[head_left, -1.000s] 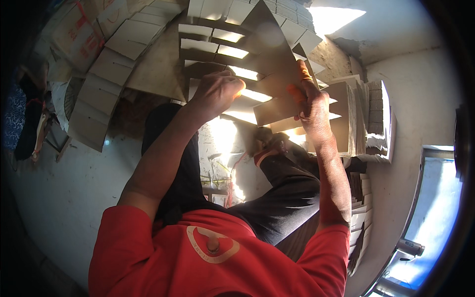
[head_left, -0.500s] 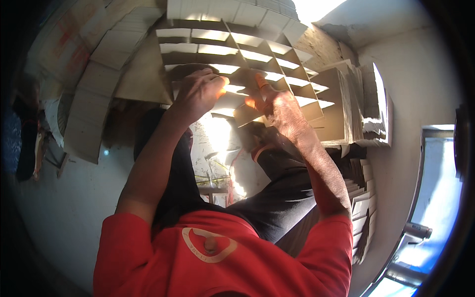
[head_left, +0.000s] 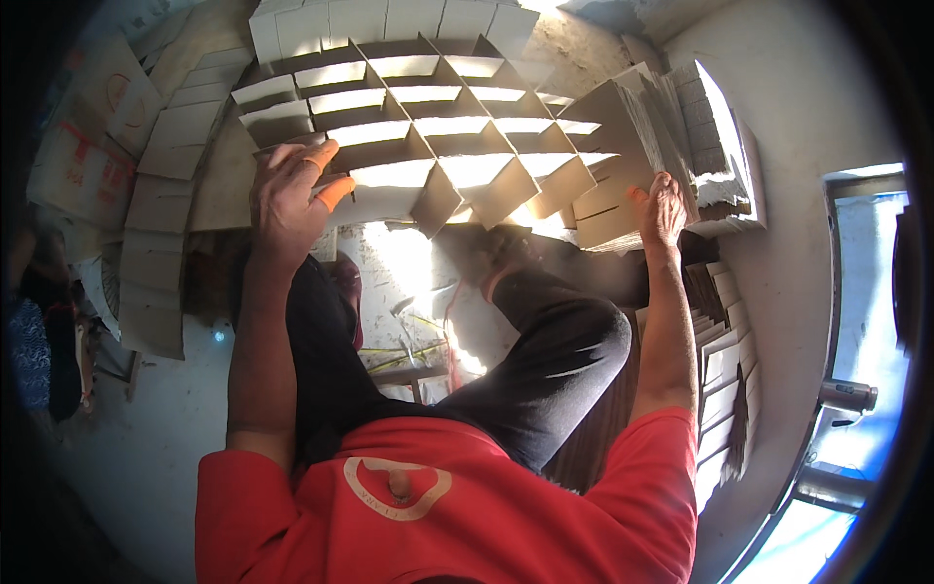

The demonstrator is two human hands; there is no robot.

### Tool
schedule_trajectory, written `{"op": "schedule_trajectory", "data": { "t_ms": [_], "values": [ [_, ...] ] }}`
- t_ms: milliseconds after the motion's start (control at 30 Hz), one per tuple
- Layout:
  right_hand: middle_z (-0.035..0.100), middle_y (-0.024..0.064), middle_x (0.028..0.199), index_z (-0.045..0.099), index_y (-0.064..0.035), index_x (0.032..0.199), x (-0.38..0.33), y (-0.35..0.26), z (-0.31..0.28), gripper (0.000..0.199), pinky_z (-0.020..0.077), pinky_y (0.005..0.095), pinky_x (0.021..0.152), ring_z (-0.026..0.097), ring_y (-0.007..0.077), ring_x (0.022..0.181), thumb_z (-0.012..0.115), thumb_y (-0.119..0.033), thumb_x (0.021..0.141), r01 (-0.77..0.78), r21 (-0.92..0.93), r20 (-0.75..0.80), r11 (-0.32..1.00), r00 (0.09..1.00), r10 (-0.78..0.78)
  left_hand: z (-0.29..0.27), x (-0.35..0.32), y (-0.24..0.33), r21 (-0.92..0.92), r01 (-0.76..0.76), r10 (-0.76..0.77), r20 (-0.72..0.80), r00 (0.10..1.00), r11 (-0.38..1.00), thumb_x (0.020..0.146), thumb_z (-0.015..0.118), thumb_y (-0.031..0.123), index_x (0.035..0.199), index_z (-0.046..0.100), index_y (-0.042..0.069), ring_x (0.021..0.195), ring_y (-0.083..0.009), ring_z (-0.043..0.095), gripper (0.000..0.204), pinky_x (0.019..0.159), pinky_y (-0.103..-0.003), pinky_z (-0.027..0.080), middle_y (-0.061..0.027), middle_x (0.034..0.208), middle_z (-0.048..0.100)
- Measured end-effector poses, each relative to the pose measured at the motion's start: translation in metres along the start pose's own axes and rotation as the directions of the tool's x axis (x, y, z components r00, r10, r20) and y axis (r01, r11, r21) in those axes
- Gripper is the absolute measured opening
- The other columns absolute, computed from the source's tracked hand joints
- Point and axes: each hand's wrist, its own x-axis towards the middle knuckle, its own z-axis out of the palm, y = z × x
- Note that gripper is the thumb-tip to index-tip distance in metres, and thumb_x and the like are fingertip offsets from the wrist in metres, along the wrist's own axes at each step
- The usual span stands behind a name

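Note:
A cardboard divider grid (head_left: 428, 127) of slotted strips forming many open cells stands in front of me, above my knees. My left hand (head_left: 292, 190) grips its lower left corner, thumb and fingers spread over the nearest strip. My right hand (head_left: 662, 209) is out to the right, its fingers curled over the lower edge of a leaning stack of loose cardboard strips (head_left: 632, 136) that rests against the grid's right side. My legs in black trousers (head_left: 545, 360) lie under the grid.
Flat cardboard sheets (head_left: 156, 195) overlap on the floor at the left. More cut cardboard pieces (head_left: 725, 360) are piled along the white wall (head_left: 808, 117) at the right. A blue-framed opening (head_left: 866, 292) is at the far right. Another person (head_left: 39, 341) is at the left edge.
My right hand left the middle of the grid and moved right to the stack of strips. The grid now lies more open and level, and my left hand has shifted to its left corner.

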Motion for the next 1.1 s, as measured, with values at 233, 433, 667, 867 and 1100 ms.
{"op": "schedule_trajectory", "data": {
  "t_ms": [233,433,667,867,1100],
  "values": [
    [0.065,0.0178,0.085,0.060,-0.0049,0.087,0.008,0.005,-0.017,0.047,0.0459,0.0459,0.074,0.061,0.0382,0.084,0.066,-0.051,0.080,-0.192,0.155,-0.001,0.969,0.981,0.194,-0.008,-0.009,-0.006,0.051,0.075,-0.076,0.016,0.997,0.996,0.067,0.080,0.006,0.107,0.068,0.002,0.096,-0.0263,0.060,0.042,0.084,-0.036,0.049,-0.0120,0.102,0.066],
    [0.064,0.0165,0.075,0.064,-0.0059,0.084,0.012,-0.008,-0.051,0.042,0.0469,0.0403,0.068,0.062,0.0320,0.072,0.060,-0.047,0.089,-0.307,0.497,-0.036,0.812,0.927,0.373,-0.003,-0.014,-0.017,0.024,0.103,-0.103,0.019,0.994,0.994,0.066,0.080,0.007,0.107,0.068,0.001,0.097,-0.0260,0.060,0.043,0.085,-0.036,0.048,-0.0112,0.103,0.066],
    [0.069,0.0094,0.089,0.066,-0.0002,0.098,0.029,-0.110,-0.160,0.027,0.0494,0.0268,0.072,0.063,0.0143,0.078,0.073,-0.023,0.085,0.086,0.676,-0.386,0.732,0.888,0.252,-0.002,-0.020,-0.029,-0.277,0.290,-0.259,0.144,0.955,0.916,0.068,0.076,-0.002,0.101,0.068,-0.001,0.092,-0.0245,0.063,0.034,0.081,-0.033,0.051,-0.0116,0.097,0.066],
    [0.068,0.0011,0.082,0.056,-0.0053,0.130,0.018,-0.216,-0.206,0.057,0.0399,0.0143,0.048,0.058,0.0050,0.067,0.078,-0.020,0.079,0.284,0.844,-0.227,0.455,0.958,-0.176,-0.001,-0.020,-0.031,-0.331,0.165,-0.160,0.043,0.986,0.929,0.067,0.072,-0.005,0.086,0.068,-0.001,0.078,-0.0246,0.061,0.019,0.069,-0.035,0.051,-0.0111,0.077,0.066],
    [0.072,0.0076,0.101,0.050,-0.0037,0.135,0.027,-0.265,-0.195,0.060,0.0489,0.0193,0.077,0.060,0.0042,0.085,0.074,-0.004,0.080,0.255,0.883,-0.107,0.395,0.927,-0.358,-0.002,-0.018,-0.029,-0.343,0.188,-0.179,0.060,0.982,0.920,0.068,0.071,-0.004,0.086,0.067,-0.001,0.075,-0.0251,0.060,0.018,0.067,-0.036,0.049,-0.0125,0.076,0.064]
  ]
}}
